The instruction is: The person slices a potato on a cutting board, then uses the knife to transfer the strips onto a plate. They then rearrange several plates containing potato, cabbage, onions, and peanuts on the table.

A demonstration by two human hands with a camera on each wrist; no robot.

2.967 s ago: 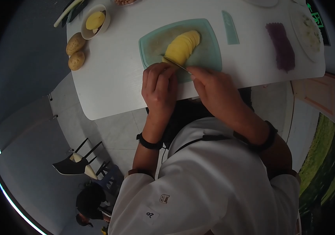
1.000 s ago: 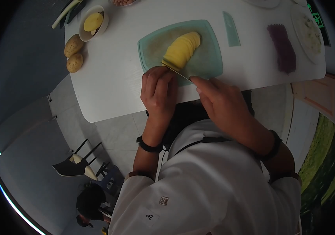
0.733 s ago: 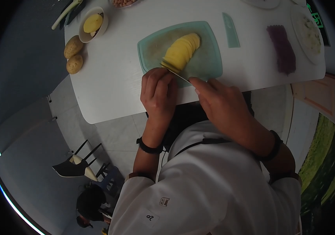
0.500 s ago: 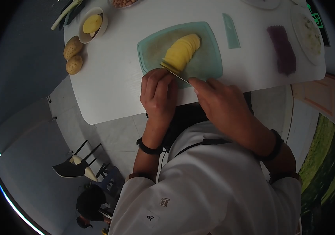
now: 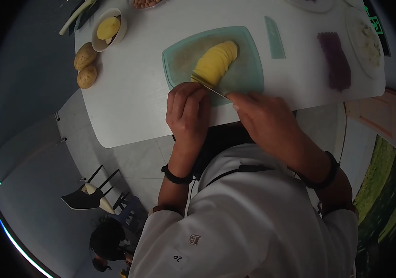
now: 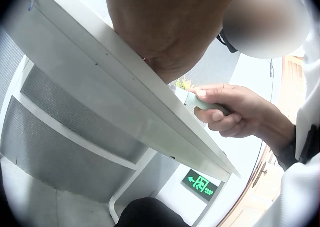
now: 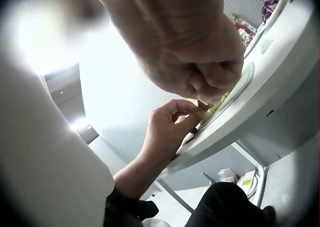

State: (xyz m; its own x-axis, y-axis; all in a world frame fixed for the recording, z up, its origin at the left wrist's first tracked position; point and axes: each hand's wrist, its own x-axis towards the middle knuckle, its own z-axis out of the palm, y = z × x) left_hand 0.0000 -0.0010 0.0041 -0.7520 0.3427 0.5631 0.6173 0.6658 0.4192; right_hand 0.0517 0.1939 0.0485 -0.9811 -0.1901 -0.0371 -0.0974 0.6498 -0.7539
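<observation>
On the pale green cutting board (image 5: 175,53) lies a peeled yellow potato (image 5: 216,60), its far part cut into a row of overlapping thin slices. My left hand (image 5: 186,109), fingers bent, holds the potato's near end, which is mostly hidden beneath the fingers. My right hand (image 5: 267,116) grips a knife by its light green handle (image 6: 194,102). The knife blade (image 5: 215,91) runs slantwise just ahead of the left fingertips, at the potato's near end. From the right wrist view, the left thumb and index finger (image 7: 182,107) come together close to the blade.
Two unpeeled potatoes (image 5: 86,55) and a bowl (image 5: 122,36) with peeled potato stand at the left. A green blade-shaped piece (image 5: 275,39) lies right of the board. Farther right are a purple strip (image 5: 335,60) and a plate (image 5: 359,46). The table's near edge runs under my wrists.
The board and table sit slightly lower in the head view than before. My right hand and the knife have shifted slightly right and nearer my body; the left hand keeps its hold.
</observation>
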